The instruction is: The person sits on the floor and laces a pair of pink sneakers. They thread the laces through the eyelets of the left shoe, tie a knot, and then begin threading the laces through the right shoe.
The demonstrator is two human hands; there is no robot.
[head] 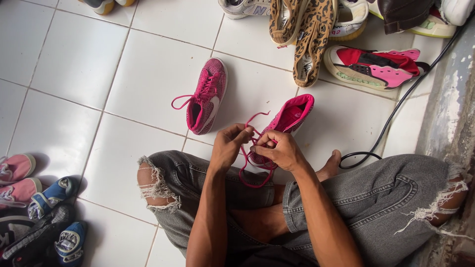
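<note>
I sit cross-legged on a white tiled floor (74, 69) in torn grey jeans. A pink sneaker (287, 118) rests in front of my legs, its toe toward me. My left hand (228, 143) pinches its pink lace (252, 148) near the eyelets. My right hand (279, 148) grips the shoe's front and the lace too. A loop of lace hangs down over my leg. The matching pink sneaker (208, 96) lies on the floor just left of it, laces loose.
Several shoes line the top edge: leopard-print pair (307, 34), a red, black and pink sneaker (376, 66), white trainers (242, 7). More shoes, pink (17, 175) and blue (49, 198), pile at the lower left. A black cable (396, 106) runs along the right wall.
</note>
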